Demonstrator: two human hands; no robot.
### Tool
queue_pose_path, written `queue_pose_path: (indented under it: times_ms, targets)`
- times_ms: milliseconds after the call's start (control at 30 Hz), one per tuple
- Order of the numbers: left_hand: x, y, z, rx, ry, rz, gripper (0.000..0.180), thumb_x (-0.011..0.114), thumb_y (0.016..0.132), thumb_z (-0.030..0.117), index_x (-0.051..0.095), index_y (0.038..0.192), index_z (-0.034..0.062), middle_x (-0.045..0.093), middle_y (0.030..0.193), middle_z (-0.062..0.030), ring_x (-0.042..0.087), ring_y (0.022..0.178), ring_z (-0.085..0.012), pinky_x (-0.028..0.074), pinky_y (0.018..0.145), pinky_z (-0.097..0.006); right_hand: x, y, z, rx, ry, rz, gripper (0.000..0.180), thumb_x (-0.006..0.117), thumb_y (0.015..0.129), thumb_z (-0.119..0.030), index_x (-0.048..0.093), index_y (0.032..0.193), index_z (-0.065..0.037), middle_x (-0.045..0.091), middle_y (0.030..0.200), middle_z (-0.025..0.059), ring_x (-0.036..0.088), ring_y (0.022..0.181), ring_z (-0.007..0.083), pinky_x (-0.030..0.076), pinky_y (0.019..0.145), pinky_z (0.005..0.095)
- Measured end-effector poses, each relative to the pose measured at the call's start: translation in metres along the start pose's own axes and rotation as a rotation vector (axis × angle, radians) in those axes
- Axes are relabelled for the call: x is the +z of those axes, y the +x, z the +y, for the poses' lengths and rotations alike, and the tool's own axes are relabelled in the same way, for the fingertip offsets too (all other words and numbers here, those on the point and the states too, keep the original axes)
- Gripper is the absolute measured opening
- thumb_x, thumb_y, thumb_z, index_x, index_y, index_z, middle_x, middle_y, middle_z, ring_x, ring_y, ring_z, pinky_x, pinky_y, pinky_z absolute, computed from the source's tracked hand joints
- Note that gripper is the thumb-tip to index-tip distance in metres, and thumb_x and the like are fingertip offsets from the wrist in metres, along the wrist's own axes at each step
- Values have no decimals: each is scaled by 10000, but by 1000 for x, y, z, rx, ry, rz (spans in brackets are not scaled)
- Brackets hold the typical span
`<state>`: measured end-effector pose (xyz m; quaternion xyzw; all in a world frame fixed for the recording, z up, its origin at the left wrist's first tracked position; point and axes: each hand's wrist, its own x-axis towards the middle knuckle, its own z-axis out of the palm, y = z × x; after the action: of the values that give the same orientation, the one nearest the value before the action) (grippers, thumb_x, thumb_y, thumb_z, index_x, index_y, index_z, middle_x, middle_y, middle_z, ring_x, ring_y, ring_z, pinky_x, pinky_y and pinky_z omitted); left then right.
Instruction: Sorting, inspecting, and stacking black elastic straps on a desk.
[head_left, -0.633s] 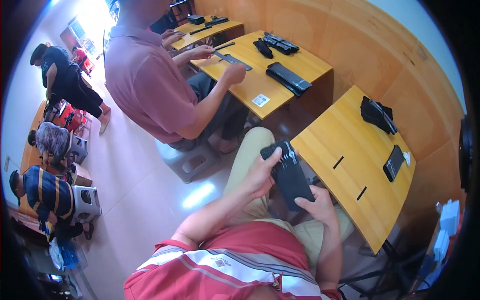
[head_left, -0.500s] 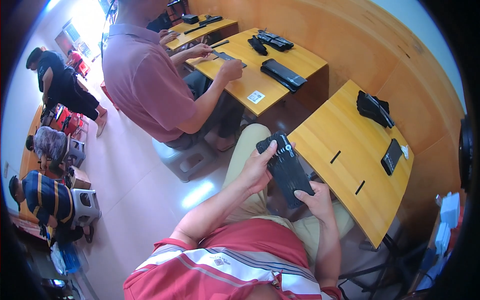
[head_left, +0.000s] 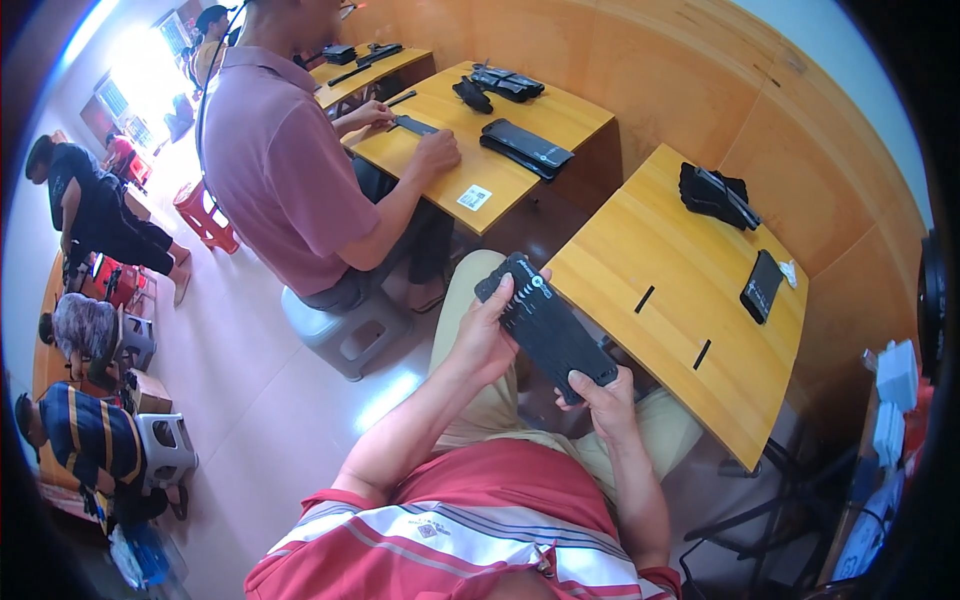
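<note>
Above my lap I hold a flat, oblong black bundle with white print at its upper end. It looks like several thin sleeves stacked together, but the exact kind is unclear. Its far left end is in my left hand, thumb on top and fingers mostly hidden beneath. At the near right end, my right hand pinches the bundle with its thumb on top. The wooden table is just to the right of the bundle. On it lie two short black strips, a flat black piece and a heap of black pieces.
A person in a mauve shirt sits ahead on a grey stool, working at another wooden table that holds black pieces. More people are at the left. White boxes stand at the right edge beside a wooden wall.
The whole view has shifted slightly, with the tables now further left and higher. Both hands keep hold of the bundle, whose face now lies smoother and flatter.
</note>
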<state>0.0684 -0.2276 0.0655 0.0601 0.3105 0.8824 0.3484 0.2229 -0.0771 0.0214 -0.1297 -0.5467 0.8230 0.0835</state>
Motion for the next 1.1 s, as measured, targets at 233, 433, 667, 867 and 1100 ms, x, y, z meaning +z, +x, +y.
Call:
queue_pose_path:
  times_ms: [233, 433, 667, 867, 1100]
  targets:
    - [-6, 8, 7, -6, -60, -10, 399, 434, 1097, 326, 508, 1393, 68, 644, 1359, -121, 654, 1164, -218, 531, 1007, -405, -5, 2, -2, 17, -80, 48, 242, 750, 931, -174, 706, 1056, 28, 730, 822, 132, 695, 605, 156, 593, 530, 276]
    - [-12, 15, 9, -19, -53, -63, 458, 441, 1086, 393, 480, 1444, 109, 582, 1443, -131, 591, 1281, -271, 461, 1097, -453, -3, 7, 0, 29, -78, 46, 238, 748, 934, -181, 707, 1046, 25, 728, 804, 128, 689, 589, 149, 587, 517, 266]
    - [-22, 23, 7, 7, -53, -7, 469, 427, 1090, 415, 484, 1433, 102, 592, 1428, -134, 603, 1261, -280, 468, 1090, -452, -2, 13, 4, -12, -80, 77, 226, 747, 935, -170, 695, 1044, 21, 727, 844, 120, 689, 605, 142, 591, 535, 264]
    - [-30, 29, 10, 26, -66, 28, 455, 434, 1089, 405, 497, 1415, 95, 599, 1415, -138, 614, 1236, -297, 478, 1080, -452, -4, 18, 2, 51, -41, 61, 231, 737, 945, -181, 681, 1029, 26, 719, 827, 112, 687, 605, 141, 595, 547, 262]
    - [-33, 36, 5, 17, -39, 92, 483, 375, 1106, 425, 504, 1393, 59, 618, 1402, -87, 652, 1152, -218, 529, 1001, -403, -8, 21, 5, 89, -96, 66, 214, 723, 955, -182, 688, 1017, 20, 714, 792, 114, 683, 597, 137, 593, 535, 262]
